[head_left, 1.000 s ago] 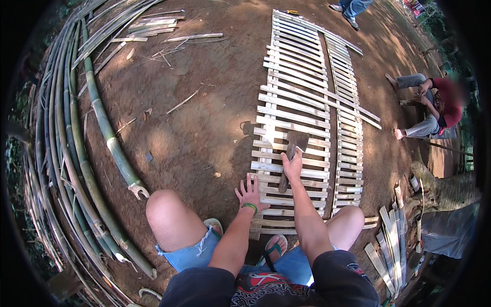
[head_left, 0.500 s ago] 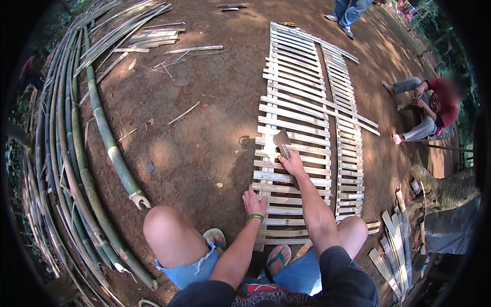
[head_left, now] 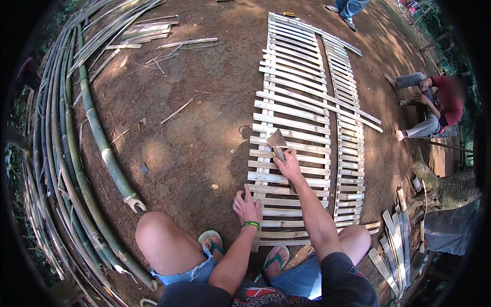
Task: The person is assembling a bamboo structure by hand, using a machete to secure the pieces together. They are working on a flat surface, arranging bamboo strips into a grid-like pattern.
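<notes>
A long panel of pale bamboo slats [head_left: 291,109], laid crosswise over lengthwise strips, lies on the ground in front of me. My right hand [head_left: 289,166] is closed around a broad-bladed knife like a cleaver [head_left: 276,139]. Its wide dark blade points away from me over the middle slats, and the hand partly hides the handle. At the panel's left edge is my left hand [head_left: 247,208], a green band on its wrist. Its index finger stretches toward a slat's end, the other fingers are loosely bent, and nothing shows in it.
Long green bamboo poles [head_left: 76,153] lie along the left, with split strips [head_left: 146,33] at the far left. A narrower slatted panel [head_left: 350,133] adjoins on the right. Bamboo pieces [head_left: 396,245] lie near right. One person [head_left: 447,102] sits at right; another's legs [head_left: 350,7] stand beyond.
The knife and my right hand have shifted slightly left. My left hand has moved a little left and nearer to me, its index finger now straighter. The view has shifted slightly.
</notes>
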`<state>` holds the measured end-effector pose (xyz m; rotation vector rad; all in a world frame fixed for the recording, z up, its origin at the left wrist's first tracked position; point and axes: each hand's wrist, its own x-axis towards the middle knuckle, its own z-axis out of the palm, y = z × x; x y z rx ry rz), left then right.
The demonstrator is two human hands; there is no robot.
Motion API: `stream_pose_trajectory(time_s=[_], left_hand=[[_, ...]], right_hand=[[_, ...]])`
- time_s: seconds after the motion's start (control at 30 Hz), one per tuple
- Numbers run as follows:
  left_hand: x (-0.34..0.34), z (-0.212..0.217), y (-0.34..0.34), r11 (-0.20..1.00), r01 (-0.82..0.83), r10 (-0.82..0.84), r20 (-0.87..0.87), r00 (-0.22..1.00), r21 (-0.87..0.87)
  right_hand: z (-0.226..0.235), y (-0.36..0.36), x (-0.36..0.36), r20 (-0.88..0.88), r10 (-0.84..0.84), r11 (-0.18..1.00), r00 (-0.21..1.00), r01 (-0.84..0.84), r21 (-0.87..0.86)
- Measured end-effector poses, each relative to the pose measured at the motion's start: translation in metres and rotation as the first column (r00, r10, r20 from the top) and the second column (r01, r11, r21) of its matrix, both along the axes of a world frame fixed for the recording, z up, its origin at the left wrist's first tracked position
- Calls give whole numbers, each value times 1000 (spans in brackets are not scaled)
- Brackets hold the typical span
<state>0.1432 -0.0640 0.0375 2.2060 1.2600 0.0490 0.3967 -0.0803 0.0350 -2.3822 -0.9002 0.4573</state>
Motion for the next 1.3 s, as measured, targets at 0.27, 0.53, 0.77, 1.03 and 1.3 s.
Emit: stream_pose_trajectory(time_s=[0.27,0.53,0.77,1.03,1.3], left_hand=[[13,39,16,887,213,-362,-331,871,-409],[15,7,24,836,248,-460,-378,804,-489],[9,4,26,833,227,-459,-399,794,-505],[10,7,27,834,207,-432,-374,820,-511],[22,22,28,807,199,-439,-340,832,-556]], right_hand=[[47,40,-71,13,124,968,992,-118,-219],[41,77,-78,198,30,971,980,18,-239],[64,109,-96,124,77,982,989,-54,-181],[41,97,-54,-437,-468,883,768,392,-258],[45,67,-23,-130,-295,903,947,233,-360]])
